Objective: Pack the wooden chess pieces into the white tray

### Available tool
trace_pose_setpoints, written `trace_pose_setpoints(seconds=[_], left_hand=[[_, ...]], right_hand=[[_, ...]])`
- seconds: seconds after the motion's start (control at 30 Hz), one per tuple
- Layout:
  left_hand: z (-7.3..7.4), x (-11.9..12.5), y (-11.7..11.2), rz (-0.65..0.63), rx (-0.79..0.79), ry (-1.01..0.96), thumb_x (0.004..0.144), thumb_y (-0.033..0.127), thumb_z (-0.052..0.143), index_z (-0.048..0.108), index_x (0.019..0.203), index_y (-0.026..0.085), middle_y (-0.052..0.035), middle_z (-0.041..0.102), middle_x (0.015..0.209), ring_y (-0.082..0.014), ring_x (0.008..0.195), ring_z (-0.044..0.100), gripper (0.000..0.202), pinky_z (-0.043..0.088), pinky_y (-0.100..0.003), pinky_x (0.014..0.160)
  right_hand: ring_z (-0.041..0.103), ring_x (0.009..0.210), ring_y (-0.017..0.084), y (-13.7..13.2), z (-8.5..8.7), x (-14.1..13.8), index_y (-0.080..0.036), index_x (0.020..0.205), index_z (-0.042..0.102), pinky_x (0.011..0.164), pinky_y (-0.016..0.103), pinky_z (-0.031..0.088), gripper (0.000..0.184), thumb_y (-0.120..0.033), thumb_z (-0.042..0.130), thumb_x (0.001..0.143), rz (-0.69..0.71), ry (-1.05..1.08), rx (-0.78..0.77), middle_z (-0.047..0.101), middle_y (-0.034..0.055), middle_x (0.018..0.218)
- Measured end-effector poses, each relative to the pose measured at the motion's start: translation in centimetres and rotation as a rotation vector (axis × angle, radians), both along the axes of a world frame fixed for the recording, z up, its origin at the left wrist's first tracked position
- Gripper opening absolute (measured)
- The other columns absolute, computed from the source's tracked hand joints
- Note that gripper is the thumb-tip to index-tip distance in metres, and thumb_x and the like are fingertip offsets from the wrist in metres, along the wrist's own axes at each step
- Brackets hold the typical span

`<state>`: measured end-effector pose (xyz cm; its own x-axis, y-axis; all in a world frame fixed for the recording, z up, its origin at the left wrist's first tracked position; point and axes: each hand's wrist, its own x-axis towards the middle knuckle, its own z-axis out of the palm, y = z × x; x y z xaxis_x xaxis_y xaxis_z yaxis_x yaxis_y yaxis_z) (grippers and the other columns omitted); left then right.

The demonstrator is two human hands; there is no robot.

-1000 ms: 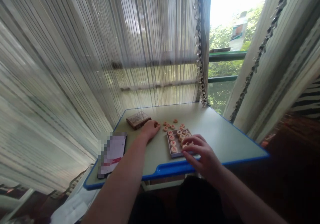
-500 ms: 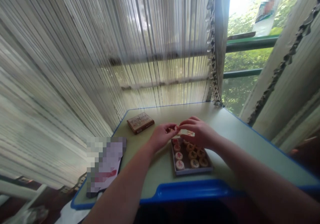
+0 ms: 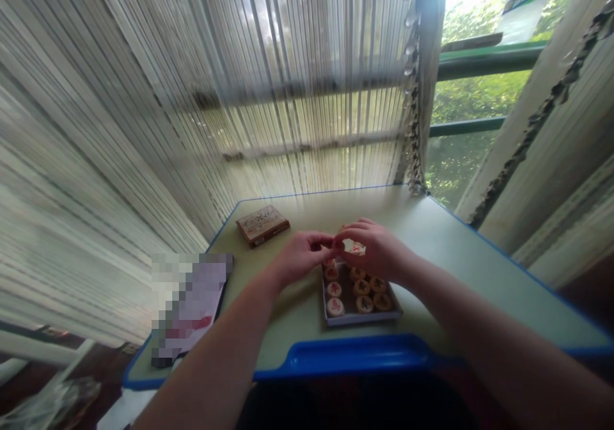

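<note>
My left hand (image 3: pixel 307 254) and my right hand (image 3: pixel 378 244) meet at the fingertips over the far end of a shallow open box (image 3: pixel 362 319). A Chinese chess piece (image 3: pixel 339 244) sits pinched where the fingers come together, partly hidden by them. In the box lie several round wooden chess pieces, red-marked ones such as a red piece (image 3: pixel 335 306) along the left side and dark-marked ones such as a dark piece (image 3: pixel 364 304) on the right. Another red-marked piece (image 3: pixel 357 248) shows between my right thumb and fingers. My right hand covers the box's far right part.
A brown patterned box lid (image 3: pixel 263 223) lies at the table's far left. A flat device with a blurred screen (image 3: pixel 196 308) rests at the left edge. The pale table (image 3: pixel 451 276) has a blue rim and tray lip (image 3: pixel 359 355). String curtains (image 3: pixel 307 84) hang behind it.
The view has shifted slightly, so the table and box appear a little higher and further left. My hands have drawn closer together at the fingertips around the piece.
</note>
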<state>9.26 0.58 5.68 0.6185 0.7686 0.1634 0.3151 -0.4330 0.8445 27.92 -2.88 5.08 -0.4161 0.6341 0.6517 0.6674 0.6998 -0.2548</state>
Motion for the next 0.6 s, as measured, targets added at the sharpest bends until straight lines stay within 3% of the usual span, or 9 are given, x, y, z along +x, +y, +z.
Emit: trace_pose_setpoints(seconds=[0.13,0.3,0.6], left_hand=[[0.1,0.0,-0.1,0.058,0.024,-0.007,0.071,0.038,0.064,0.068,0.1,0.014,-0.0073,0.07,0.092,-0.0177,0.079,0.063,0.038,0.049,-0.025,0.067],[-0.2,-0.2,0.7,0.415,0.325,0.072,0.076,0.033,0.054,0.068,0.097,0.012,-0.0071,0.07,0.089,-0.0161,0.075,0.062,0.033,0.048,-0.027,0.07],[-1.2,0.1,1.2,0.372,0.46,0.237,0.078,0.03,0.05,0.069,0.085,0.016,-0.0029,0.07,0.078,-0.0129,0.065,0.059,0.025,0.044,-0.023,0.062]], right_hand=[[0.057,0.08,0.019,-0.2,0.0,0.0,-0.022,0.091,0.067,0.07,0.031,0.048,0.022,-0.019,0.065,0.069,-0.042,0.03,-0.042,0.068,0.0035,0.085],[0.056,0.075,0.017,-1.0,0.4,-0.2,-0.022,0.081,0.068,0.073,0.03,0.044,0.01,-0.024,0.064,0.071,0.016,-0.108,-0.121,0.067,0.0019,0.076],[0.05,0.068,0.015,-2.1,1.3,-0.6,-0.02,0.067,0.065,0.074,0.031,0.04,0.005,-0.021,0.061,0.07,0.012,-0.288,-0.226,0.064,0.0015,0.069]])
